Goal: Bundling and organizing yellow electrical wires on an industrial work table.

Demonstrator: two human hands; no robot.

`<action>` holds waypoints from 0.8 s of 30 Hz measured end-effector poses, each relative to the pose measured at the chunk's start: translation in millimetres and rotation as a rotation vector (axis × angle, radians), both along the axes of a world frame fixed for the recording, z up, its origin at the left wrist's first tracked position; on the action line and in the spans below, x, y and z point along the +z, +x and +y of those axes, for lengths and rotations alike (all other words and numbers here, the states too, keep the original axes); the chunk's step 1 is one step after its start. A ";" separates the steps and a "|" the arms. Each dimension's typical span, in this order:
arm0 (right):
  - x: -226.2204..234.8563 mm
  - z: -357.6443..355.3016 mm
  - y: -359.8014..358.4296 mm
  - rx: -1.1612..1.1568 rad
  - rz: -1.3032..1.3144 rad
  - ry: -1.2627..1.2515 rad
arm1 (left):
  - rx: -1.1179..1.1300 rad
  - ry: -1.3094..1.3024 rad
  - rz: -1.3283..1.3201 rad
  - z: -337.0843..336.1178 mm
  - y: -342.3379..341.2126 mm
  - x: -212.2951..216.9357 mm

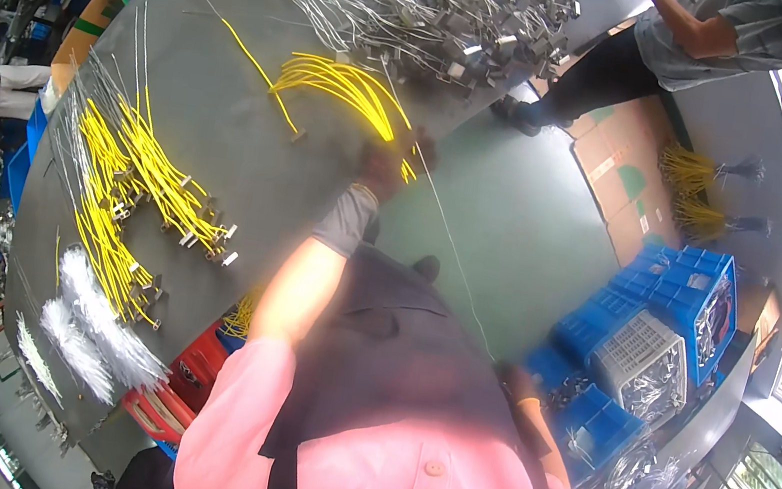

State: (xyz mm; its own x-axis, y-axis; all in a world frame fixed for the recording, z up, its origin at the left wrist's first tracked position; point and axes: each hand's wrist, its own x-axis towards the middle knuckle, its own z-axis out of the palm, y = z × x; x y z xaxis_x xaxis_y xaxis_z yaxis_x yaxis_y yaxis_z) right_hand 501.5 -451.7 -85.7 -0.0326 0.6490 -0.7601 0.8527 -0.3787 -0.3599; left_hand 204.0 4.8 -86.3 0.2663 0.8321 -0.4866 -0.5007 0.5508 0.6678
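Observation:
A thin pale wire (452, 244) stretches slantwise from the table's edge down toward my right side. My left hand (384, 168), dark and blurred, is closed round it near the table edge, with short yellow tubing showing beside the fingers. Low on the right, my right hand (518, 383) closes on the wire's other end; its fingers are partly smeared. Just beyond my left hand lies a curved bunch of yellow tubes (339, 83). A single yellow-sleeved wire (254, 67) rests to their left, with a small connector at its near end.
Wires with metal connectors (472, 39) are heaped at the table's far side. Yellow-sleeved bundles (155, 169) and white strands (91, 326) lie left. Red bins (191, 366) stand below the table edge, blue crates (668, 286) to the right. Another person (684, 45) stands far right.

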 end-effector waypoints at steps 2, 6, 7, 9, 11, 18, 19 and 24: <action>10.1 -38.2 17.4 0.064 -0.080 0.033 | 0.047 -0.017 -0.172 0.7 5.8 16.5; 25.6 -58.0 42.2 -0.078 -0.149 0.020 | 0.121 0.180 0.090 5.6 6.7 51.5; 34.5 -54.7 44.4 -0.248 -0.149 -0.064 | 0.130 0.183 0.099 3.4 4.8 51.8; 13.4 -85.5 70.5 -0.123 -0.148 -0.064 | 0.175 0.299 0.184 4.7 0.7 47.0; 9.3 -97.6 85.8 -0.002 -0.146 -0.070 | 0.240 0.491 0.367 0.8 2.0 21.1; 17.7 -105.8 128.0 -0.202 -0.140 -0.138 | 0.297 0.077 0.133 -59.0 37.8 54.2; 19.1 -95.1 129.4 -0.161 -0.125 -0.120 | 0.288 0.118 0.093 -68.7 35.3 48.1; 25.2 -72.0 128.9 -0.017 -0.137 -0.132 | 0.254 0.060 0.063 -100.2 26.5 27.3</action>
